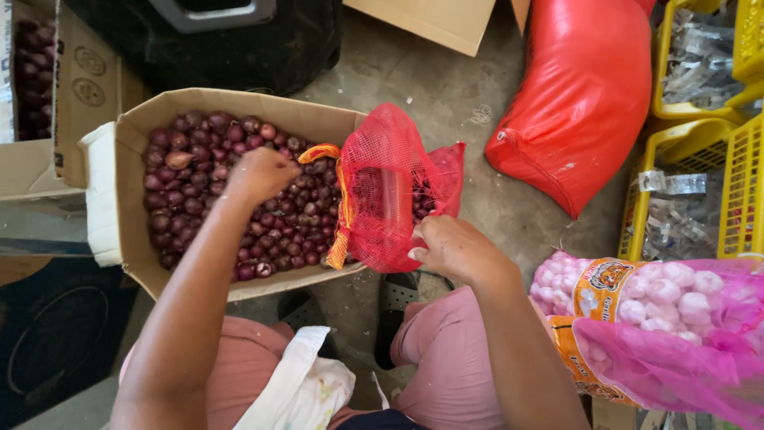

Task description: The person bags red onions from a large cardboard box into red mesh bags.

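Mesh bag, red, with orange-banded mouth, is gripped at its lower edge by the right hand and held open over the near rim of the cardboard box. Left hand is closed into a fist on small red onions inside the box, beside the bag's mouth. Pink net sack of garlic is lying just right of the gripping hand; red plastic sack and yellow crates are set beyond it.

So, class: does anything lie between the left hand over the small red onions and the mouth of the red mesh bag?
Nothing visible does. The left hand is over the onions in the cardboard box; the red mesh bag, held by the right hand, opens just beside it.
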